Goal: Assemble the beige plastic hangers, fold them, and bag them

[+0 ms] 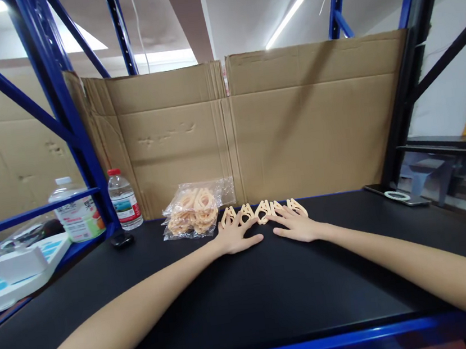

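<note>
Several cream-coloured plastic clips (pixel 262 211), shaped like large clothes pegs with a rounded loop, lie side by side in a row towards the back of the black table. My left hand (pixel 236 238) rests flat with fingers spread, its fingertips over the left part of the row. From the other side, my right hand (pixel 298 226) reaches in, also flat and spread, with fingertips at the clips on the right. Neither hand grips anything. Fingers partly cover some clips. Just left of the row sits a clear plastic bag (pixel 195 210) with more such clips piled inside.
Cardboard panels (pixel 316 124) wall off the back. On the left stand a red-capped water bottle (pixel 125 202), a small black object (pixel 122 240), a larger drink bottle (pixel 77 213) and a white power adapter (pixel 18 264). A phone (pixel 408 198) lies back right. Blue rack posts (pixel 77 120) frame the table.
</note>
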### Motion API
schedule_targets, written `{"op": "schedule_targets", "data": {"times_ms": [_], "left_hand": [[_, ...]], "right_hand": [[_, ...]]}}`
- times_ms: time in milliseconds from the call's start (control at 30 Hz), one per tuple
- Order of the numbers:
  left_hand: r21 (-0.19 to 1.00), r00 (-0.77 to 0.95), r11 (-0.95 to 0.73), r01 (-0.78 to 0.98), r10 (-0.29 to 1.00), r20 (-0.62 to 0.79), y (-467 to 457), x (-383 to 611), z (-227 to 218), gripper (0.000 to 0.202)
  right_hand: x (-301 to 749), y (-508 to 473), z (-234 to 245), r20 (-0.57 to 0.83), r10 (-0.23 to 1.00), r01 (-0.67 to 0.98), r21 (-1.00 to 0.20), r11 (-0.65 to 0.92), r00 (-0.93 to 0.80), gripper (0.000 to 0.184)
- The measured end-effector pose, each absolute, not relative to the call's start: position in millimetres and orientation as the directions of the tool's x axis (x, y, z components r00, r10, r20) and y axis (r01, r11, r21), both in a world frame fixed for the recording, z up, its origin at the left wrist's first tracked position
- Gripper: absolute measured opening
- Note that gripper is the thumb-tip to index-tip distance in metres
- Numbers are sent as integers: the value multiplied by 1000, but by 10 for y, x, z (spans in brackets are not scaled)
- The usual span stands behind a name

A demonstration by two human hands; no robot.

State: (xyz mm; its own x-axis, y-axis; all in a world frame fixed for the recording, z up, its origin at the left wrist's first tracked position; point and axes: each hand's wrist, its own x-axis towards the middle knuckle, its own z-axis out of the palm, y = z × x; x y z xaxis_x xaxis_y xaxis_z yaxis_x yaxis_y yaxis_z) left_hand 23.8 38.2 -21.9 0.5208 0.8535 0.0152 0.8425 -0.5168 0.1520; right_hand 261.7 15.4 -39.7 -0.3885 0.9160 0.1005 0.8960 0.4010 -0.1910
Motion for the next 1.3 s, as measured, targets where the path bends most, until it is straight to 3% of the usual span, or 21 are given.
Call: {"op": "schedule_targets", "data": {"times_ms": [100,200,300,400,500,633,833,1033,1200,1300], "left_hand": [[141,522,-526,839,850,65,452,217,-255,75],[113,560,-588,801,803,207,385,166,-297,66],[51,693,-753,656,628,354,197,96,-288,49],[-57,776,-849,526,451,441,17,38,-206,36],[-198,741,-794,575,402,538,-5,-16,-90,32],[-234,545,-579,781,449,708,200,-136,14,40],[-293,565,-524,800,491,664,425,-303,-3,42],[-300,536,-477,826,504,677,494,-316,8,31],[-228,575,-629,743,427,698,430,-332,71,24],[-181,637,-784,594,322,700,253,-277,57,20]], "right_hand": [[2619,200,-406,116,909,891,-179,417,-401,68],[2627,131,-414,239,884,888,-133,440,-402,64],[2627,-34,-412,402,807,864,-74,498,-431,55],[2597,-215,-401,471,717,796,-51,603,-513,43],[2540,-311,-393,489,670,749,-50,661,-558,36],[2495,-292,-402,490,663,726,-86,683,-566,32],[2516,-236,-419,493,671,701,-159,696,-554,35],[2511,-232,-425,499,656,671,-183,719,-566,36],[2519,-213,-391,569,636,636,-239,734,-520,37],[2598,-184,-332,662,657,626,-349,697,-361,39]]}}
